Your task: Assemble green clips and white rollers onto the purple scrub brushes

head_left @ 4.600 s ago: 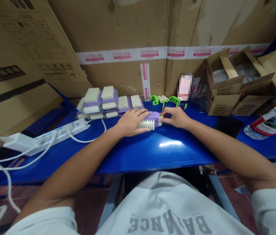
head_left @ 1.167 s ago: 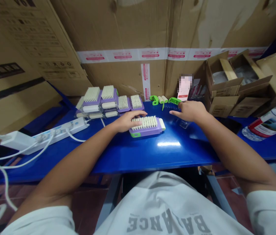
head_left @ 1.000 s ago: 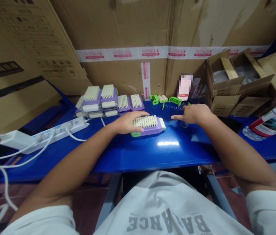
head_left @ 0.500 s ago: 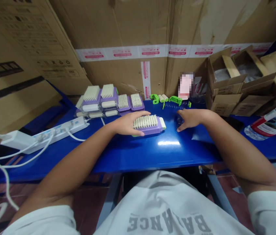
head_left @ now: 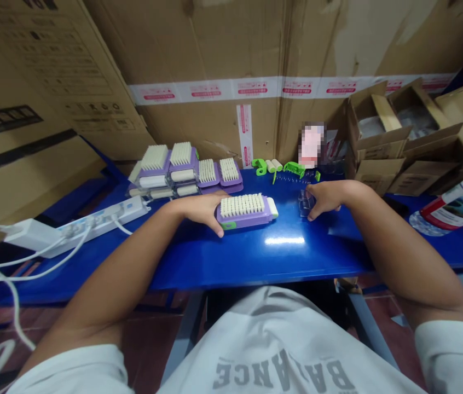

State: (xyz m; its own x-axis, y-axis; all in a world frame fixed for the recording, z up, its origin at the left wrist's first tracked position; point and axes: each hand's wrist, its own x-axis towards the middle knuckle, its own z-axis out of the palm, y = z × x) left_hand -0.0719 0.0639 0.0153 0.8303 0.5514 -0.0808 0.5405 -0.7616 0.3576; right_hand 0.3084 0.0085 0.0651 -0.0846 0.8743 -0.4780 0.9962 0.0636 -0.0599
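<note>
A purple brush (head_left: pixel 242 208) with cream bristles, green marks and a white roller at its right end lies on the blue table. Around its left end is my left hand (head_left: pixel 202 210), thumb on the near side and fingers behind, spread apart; whether it touches the brush is hard to tell. My right hand (head_left: pixel 325 198) pinches a small clear plastic piece (head_left: pixel 305 203) at its right side, over the table. Behind are a green hook-shaped part (head_left: pixel 259 166), short cream rollers (head_left: pixel 273 165) and a green toothed part (head_left: pixel 294 168).
Similar purple brushes (head_left: pixel 182 156) are stacked at the back left, beside a white power strip (head_left: pixel 100 216) with cables. At the right stand open cardboard boxes (head_left: pixel 383 148) and a large clear bottle (head_left: pixel 457 202). Tall cardboard (head_left: pixel 215 49) forms the back.
My left hand has slid left along the brush to its end, while the brush has barely moved. My right hand has shifted slightly right and now closes on the clear plastic piece.
</note>
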